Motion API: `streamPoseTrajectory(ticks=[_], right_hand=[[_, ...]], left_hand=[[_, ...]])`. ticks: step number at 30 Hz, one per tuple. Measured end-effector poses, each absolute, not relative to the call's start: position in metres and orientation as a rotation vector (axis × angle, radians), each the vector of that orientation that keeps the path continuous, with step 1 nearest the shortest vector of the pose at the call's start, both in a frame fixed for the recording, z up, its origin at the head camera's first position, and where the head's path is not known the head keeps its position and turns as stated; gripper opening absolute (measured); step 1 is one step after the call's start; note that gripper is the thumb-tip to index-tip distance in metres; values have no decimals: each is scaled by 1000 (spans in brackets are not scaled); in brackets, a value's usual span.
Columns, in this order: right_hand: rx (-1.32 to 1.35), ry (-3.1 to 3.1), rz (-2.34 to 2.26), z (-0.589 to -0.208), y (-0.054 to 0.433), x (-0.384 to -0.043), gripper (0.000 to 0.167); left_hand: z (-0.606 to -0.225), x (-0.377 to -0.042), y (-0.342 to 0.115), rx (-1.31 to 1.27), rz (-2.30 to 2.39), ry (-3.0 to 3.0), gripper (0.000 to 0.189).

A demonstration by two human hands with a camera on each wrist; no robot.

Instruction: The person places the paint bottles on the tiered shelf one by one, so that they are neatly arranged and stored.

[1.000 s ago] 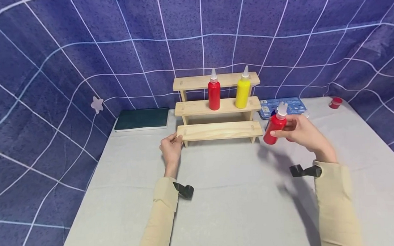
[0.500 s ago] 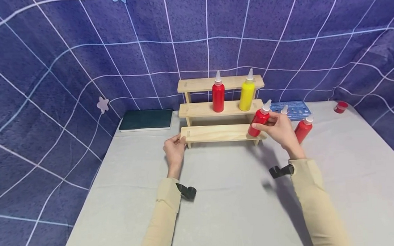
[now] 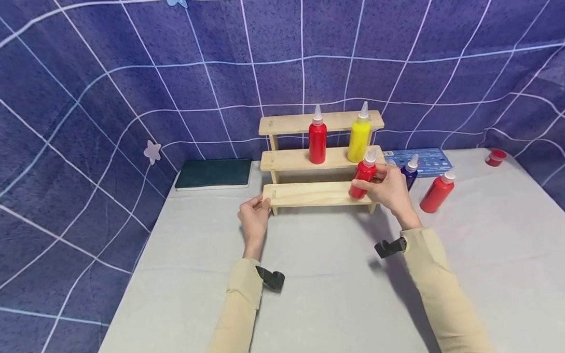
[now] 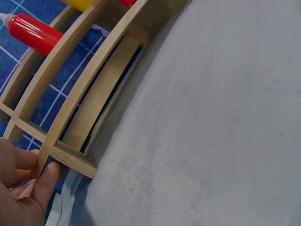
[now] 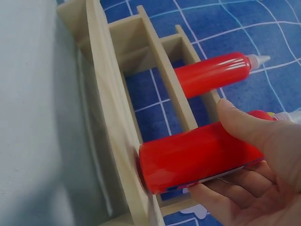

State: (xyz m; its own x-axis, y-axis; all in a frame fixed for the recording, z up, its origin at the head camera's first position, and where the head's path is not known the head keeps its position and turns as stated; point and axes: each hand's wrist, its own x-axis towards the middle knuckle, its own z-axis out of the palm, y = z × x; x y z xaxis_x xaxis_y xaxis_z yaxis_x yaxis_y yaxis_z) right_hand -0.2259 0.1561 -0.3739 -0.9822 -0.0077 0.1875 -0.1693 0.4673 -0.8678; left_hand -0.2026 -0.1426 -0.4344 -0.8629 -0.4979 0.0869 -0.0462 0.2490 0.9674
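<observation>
My right hand [image 3: 389, 189] grips a red squeeze bottle [image 3: 363, 177] with a clear pointed nozzle. In the right wrist view its base sits right at the bottom step of the wooden tiered rack [image 5: 109, 94], thumb on one side and fingers on the other. At the rack's left end my left hand [image 3: 255, 219] pinches the bottom step between thumb and fingers, also seen in the left wrist view, where the thumb [image 4: 46, 181] lies against the wood. A second red bottle [image 3: 317, 142] and a yellow bottle [image 3: 358, 138] stand upright on the middle step.
Right of the rack are a dark blue bottle [image 3: 409, 171] and another red bottle [image 3: 437, 193] on the table. Behind them lie a blue printed box [image 3: 427, 162] and a small red tub [image 3: 495, 157]. A dark green book [image 3: 214, 173] lies left of the rack.
My right hand has carried the red bottle leftward from beside the rack onto the right part of the bottom step. The left hand keeps its hold; the view has shifted slightly.
</observation>
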Motion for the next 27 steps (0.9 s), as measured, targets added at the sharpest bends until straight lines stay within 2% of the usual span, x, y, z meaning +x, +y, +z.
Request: streamPoseTrajectory(ticks=[16,27], right_hand=[[210,-2599,1463,-376,153,-229,42],[302,-2582,1617,-353,175,-214,62]], left_hand=[[-435,-203,-141,458,-1666,-2121,27],[-438,-205,-142,464,-1674,-2121,27]])
